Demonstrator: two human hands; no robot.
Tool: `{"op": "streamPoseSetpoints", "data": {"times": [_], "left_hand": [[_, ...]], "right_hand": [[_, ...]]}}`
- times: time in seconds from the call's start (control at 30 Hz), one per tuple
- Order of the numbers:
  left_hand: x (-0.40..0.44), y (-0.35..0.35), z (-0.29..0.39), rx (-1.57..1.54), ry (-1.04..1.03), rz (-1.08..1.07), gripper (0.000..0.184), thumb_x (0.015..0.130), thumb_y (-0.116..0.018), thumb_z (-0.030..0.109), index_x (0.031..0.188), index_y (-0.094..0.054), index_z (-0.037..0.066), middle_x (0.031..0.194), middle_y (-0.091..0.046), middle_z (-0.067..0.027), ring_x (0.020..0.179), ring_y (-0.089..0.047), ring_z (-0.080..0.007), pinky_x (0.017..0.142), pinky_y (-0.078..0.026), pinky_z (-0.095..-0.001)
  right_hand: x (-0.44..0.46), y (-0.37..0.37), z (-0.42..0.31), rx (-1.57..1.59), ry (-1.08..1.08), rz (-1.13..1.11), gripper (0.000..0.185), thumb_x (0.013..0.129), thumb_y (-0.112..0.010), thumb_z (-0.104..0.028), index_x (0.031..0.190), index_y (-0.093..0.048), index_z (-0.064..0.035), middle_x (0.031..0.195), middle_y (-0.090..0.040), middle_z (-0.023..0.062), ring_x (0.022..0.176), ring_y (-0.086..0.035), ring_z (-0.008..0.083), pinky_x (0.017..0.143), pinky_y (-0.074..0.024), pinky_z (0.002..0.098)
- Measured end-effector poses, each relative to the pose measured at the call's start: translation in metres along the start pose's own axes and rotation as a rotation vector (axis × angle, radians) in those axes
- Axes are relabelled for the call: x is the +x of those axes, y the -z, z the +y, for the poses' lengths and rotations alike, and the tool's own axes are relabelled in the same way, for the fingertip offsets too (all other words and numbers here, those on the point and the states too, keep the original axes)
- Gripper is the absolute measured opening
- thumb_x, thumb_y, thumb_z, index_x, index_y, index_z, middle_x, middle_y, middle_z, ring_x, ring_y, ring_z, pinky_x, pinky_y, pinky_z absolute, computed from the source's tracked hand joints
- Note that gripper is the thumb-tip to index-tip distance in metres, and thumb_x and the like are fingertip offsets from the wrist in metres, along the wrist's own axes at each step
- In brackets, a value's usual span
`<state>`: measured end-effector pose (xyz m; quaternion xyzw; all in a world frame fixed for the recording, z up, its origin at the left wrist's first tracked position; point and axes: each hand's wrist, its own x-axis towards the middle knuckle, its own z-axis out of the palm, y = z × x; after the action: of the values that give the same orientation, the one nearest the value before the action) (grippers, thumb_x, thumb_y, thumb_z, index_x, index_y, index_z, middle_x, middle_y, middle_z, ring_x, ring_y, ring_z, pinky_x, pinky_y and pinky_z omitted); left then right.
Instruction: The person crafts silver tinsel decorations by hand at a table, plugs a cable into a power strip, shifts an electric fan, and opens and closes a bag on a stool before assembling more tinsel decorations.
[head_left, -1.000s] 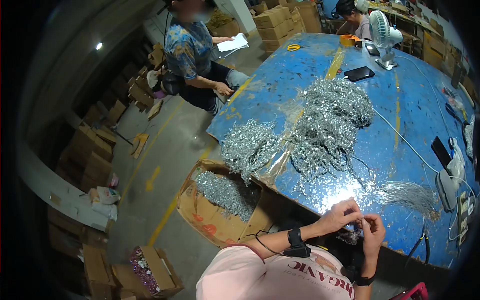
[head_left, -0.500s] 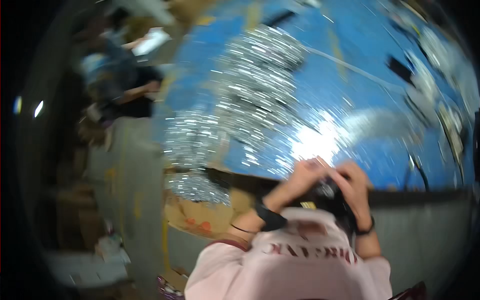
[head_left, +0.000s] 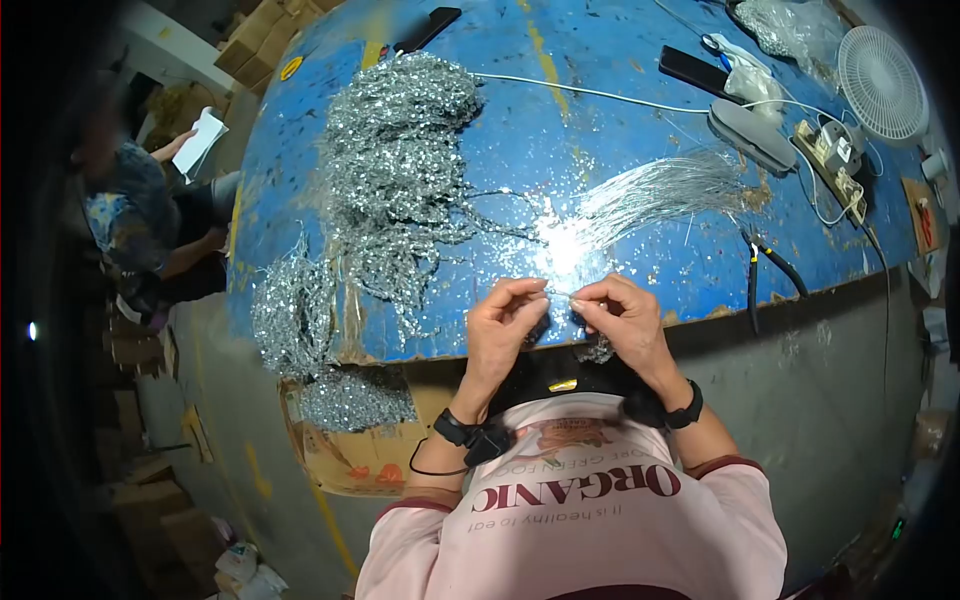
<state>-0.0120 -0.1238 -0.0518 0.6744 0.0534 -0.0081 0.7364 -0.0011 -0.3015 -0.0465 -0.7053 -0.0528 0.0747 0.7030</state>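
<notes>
My left hand (head_left: 503, 330) and my right hand (head_left: 625, 322) meet at the table's front edge, thumb and fingertips pinched. A short stretch of thin wire (head_left: 559, 293) shows between them, and its ends are hidden by the fingers. Just beyond, bright light glares on scattered silver flakes. A fanned bundle of thin silver wires (head_left: 665, 190) lies to the right of the glare. Silver tinsel garland (head_left: 400, 140) is heaped at the left, with a loose strand running toward my hands. Pliers (head_left: 768, 270) with black and yellow handles rest at the right edge.
On the blue table (head_left: 520, 140) are a black phone (head_left: 700, 72), a grey case (head_left: 752, 135), a power strip (head_left: 832, 165) and a white fan (head_left: 882, 85). A cardboard box (head_left: 360, 455) with tinsel stands below. A person (head_left: 150, 210) holding paper is at the left.
The view has swung and sharpened, so the tinsel and table sit further left. My hands, earlier blurred close together, are now slightly apart with thin wire between the fingertips.
</notes>
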Motion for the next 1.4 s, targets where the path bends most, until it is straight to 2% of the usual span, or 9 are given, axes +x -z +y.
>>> {"op": "streamPoseSetpoints", "data": {"times": [0.37, 0.43, 0.67, 0.8, 0.97, 1.03, 1.13, 1.23, 1.4], "left_hand": [[0.002, -0.003, -0.005, -0.315, 0.242, -0.126, 0.01, 0.087, -0.06, 0.011, 0.092, -0.06, 0.003, 0.076, -0.06, -0.0036, 0.067, -0.056, -0.0093, 0.064, -0.046, -0.0219], [0.0, -0.007, -0.005, -0.268, 0.174, -0.158, 0.009, 0.087, -0.06, 0.014, 0.09, -0.06, 0.005, 0.076, -0.059, -0.0008, 0.068, -0.055, -0.0075, 0.064, -0.045, -0.0208], [-0.008, -0.018, 0.021, -0.428, -0.078, -0.434, 0.003, 0.089, -0.056, 0.004, 0.088, -0.054, 0.002, 0.086, -0.052, -0.002, 0.08, -0.051, -0.0087, 0.072, -0.042, -0.0233], [-0.006, -0.01, 0.041, -0.422, -0.217, -0.371, 0.003, 0.09, -0.053, 0.004, 0.088, -0.054, 0.002, 0.085, -0.051, -0.0043, 0.079, -0.052, -0.0112, 0.072, -0.042, -0.0242], [0.004, -0.012, 0.039, -0.358, -0.188, -0.138, 0.001, 0.087, -0.056, 0.003, 0.086, -0.057, 0.003, 0.084, -0.054, -0.0017, 0.08, -0.052, -0.0085, 0.072, -0.043, -0.0231], [0.006, -0.017, 0.032, -0.218, -0.008, -0.019, 0.011, 0.089, -0.059, 0.012, 0.09, -0.06, 0.001, 0.08, -0.058, 0.0006, 0.075, -0.053, -0.0064, 0.072, -0.044, -0.0216], [0.015, -0.016, -0.008, -0.201, -0.013, 0.008, 0.009, 0.086, -0.062, 0.009, 0.091, -0.06, 0.002, 0.079, -0.059, -0.0028, 0.072, -0.054, -0.009, 0.069, -0.044, -0.0224], [0.007, -0.013, -0.019, -0.29, 0.0, -0.009, 0.008, 0.086, -0.062, 0.002, 0.094, -0.062, 0.001, 0.083, -0.06, -0.0003, 0.074, -0.054, -0.0062, 0.069, -0.043, -0.0194], [0.002, -0.01, -0.014, -0.262, -0.034, -0.06, 0.008, 0.087, -0.06, 0.002, 0.094, -0.062, 0.0, 0.091, -0.058, -0.0017, 0.08, -0.054, -0.0067, 0.07, -0.043, -0.0189]], "right_hand": [[-0.005, 0.005, 0.0, -0.024, -0.023, -0.094, 0.009, 0.082, -0.065, -0.008, 0.086, -0.065, 0.0006, 0.068, -0.054, 0.0006, 0.057, -0.049, 0.0043, 0.05, -0.0368, 0.0192], [-0.007, 0.011, -0.005, 0.072, -0.255, -0.183, 0.009, 0.085, -0.062, -0.008, 0.083, -0.06, 0.0002, 0.064, -0.056, 0.0007, 0.052, -0.048, 0.0055, 0.046, -0.0364, 0.0203], [-0.029, 0.059, -0.009, 0.181, -0.362, -0.632, 0.008, 0.087, -0.058, -0.003, 0.091, -0.059, 0.0035, 0.073, -0.063, 0.0091, 0.063, -0.063, 0.014, 0.058, -0.0519, 0.0249], [-0.035, 0.07, -0.05, -0.011, -0.481, -0.398, 0.016, 0.078, -0.059, 0.002, 0.094, -0.059, 0.0021, 0.077, -0.061, 0.0064, 0.07, -0.061, 0.014, 0.065, -0.0506, 0.0263], [-0.006, 0.082, -0.014, -0.516, 0.49, 0.342, 0.038, 0.069, -0.059, 0.003, 0.107, -0.06, 0.0008, 0.102, -0.058, 0.0123, 0.097, -0.054, 0.0247, 0.089, -0.0414, 0.0339], [0.005, 0.072, -0.023, -0.856, 0.458, 0.125, 0.062, 0.072, -0.064, -0.007, 0.131, -0.045, -0.0028, 0.13, -0.046, 0.0179, 0.122, -0.041, 0.0335, 0.104, -0.0286, 0.0399], [-0.003, 0.06, -0.034, -0.831, 0.51, 0.114, 0.076, 0.066, -0.074, -0.012, 0.134, -0.041, -0.0038, 0.136, -0.042, 0.0167, 0.128, -0.036, 0.0331, 0.105, -0.0266, 0.0413], [-0.002, 0.026, -0.024, -0.477, 0.571, 0.124, 0.037, 0.074, -0.068, -0.001, 0.111, -0.059, -0.0023, 0.115, -0.059, 0.014, 0.109, -0.055, 0.0298, 0.092, -0.043, 0.0359], [0.015, -0.006, -0.002, -0.29, 0.518, -0.081, 0.035, 0.078, -0.067, -0.004, 0.113, -0.058, -0.0021, 0.108, -0.061, 0.0149, 0.101, -0.059, 0.0281, 0.085, -0.047, 0.0347]]}}
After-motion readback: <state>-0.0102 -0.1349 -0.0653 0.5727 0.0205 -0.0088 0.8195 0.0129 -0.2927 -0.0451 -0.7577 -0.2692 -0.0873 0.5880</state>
